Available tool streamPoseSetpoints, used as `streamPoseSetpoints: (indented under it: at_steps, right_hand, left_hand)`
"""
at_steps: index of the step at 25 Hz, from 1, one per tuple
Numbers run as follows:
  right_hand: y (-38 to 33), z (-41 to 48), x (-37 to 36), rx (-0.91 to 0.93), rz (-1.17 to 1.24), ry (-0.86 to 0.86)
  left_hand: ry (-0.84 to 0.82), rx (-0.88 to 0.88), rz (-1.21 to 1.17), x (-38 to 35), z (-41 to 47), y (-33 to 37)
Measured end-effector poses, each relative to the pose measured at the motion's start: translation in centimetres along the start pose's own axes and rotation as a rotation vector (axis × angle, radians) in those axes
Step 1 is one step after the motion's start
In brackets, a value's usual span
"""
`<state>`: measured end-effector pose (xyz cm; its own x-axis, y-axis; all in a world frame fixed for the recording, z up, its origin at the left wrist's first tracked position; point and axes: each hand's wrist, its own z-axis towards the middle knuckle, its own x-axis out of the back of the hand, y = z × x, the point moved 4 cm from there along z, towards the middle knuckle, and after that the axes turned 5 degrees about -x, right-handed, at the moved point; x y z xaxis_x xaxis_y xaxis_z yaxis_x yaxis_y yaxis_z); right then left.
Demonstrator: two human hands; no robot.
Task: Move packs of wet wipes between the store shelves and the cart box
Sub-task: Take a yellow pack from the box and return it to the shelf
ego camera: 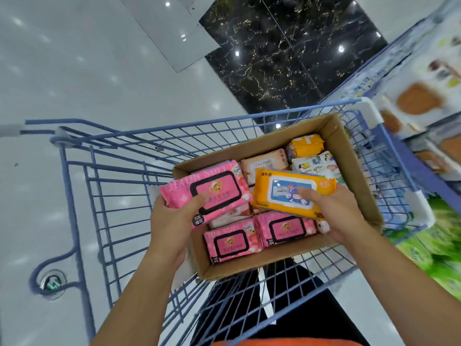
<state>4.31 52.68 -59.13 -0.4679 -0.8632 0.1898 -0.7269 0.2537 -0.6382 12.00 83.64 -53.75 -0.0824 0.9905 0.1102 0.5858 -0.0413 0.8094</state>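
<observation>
A pink pack (208, 196) is being gripped by the left hand (172, 221), an orange pack (291, 192) by the right hand (334, 213), above the box (359, 171).

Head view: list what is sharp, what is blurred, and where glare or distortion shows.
In the head view, the pink pack in the left hand and the orange pack in the right hand are fairly sharp; the shelves at right are smeared by motion blur; the glossy floor carries bright glare spots; the cart wires bow from wide-angle distortion.
</observation>
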Motion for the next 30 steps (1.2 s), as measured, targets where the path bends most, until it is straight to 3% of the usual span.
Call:
streamPoseSetpoints:
  at_steps: [5,13,23,30]
  right_hand:
    - [-4.5,-8.2,7.1,0.12,0.233,0.147]
    - [-7.9,-20.7,22.5,0.358,0.539,0.304]
    - [-2.5,-36.7,47.7,0.659,0.696,0.576]
    - [0.8,-42.1,58.0,0.771,0.712,0.738]
  left_hand:
    - [-0.205,-0.073,-0.03,-4.5,-4.2,6.3]
    - [-0.46,-0.384,0.066,-13.9,-15.6,15.5]
    - [-0.883,-0.653,0.014,-33.2,-38.0,16.9]
    - [-1.05,-0.788,0.072,-43.5,-48.1,17.3]
